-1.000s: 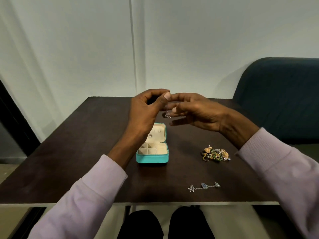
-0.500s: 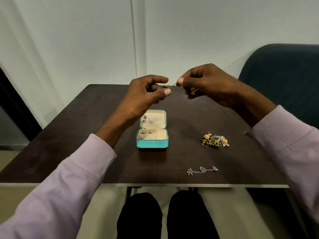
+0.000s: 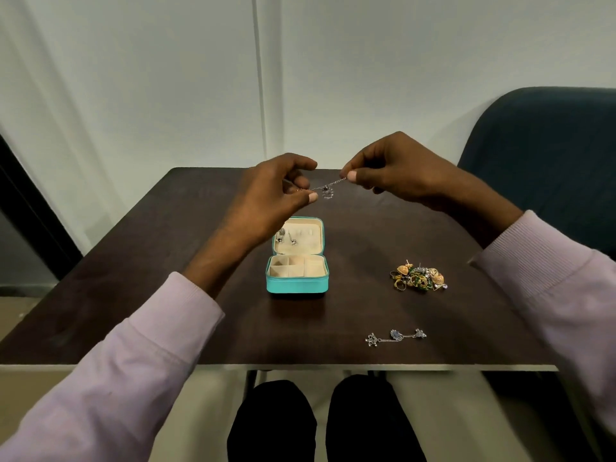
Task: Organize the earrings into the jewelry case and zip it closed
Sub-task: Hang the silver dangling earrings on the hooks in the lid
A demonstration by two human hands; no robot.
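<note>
A silver chain earring [image 3: 327,189] is stretched in the air between my two hands, above and behind the case. My left hand [image 3: 273,198] pinches its left end and my right hand [image 3: 393,168] pinches its right end; a small pendant hangs from the middle. The teal jewelry case [image 3: 297,285] lies open on the table, its cream lid [image 3: 315,243] laid back with a few small earrings pinned in it. A matching silver chain earring [image 3: 395,336] lies near the table's front edge. A pile of gold and green earrings [image 3: 418,277] sits right of the case.
The dark brown table [image 3: 166,261] stands against a pale wall. A dark blue chair [image 3: 550,155] is at the back right. My knees [image 3: 326,425] show below the table's front edge.
Both hands rose from just over the case and drew apart, pulling the chain earring out straight between them. The camera view has shifted a little.
</note>
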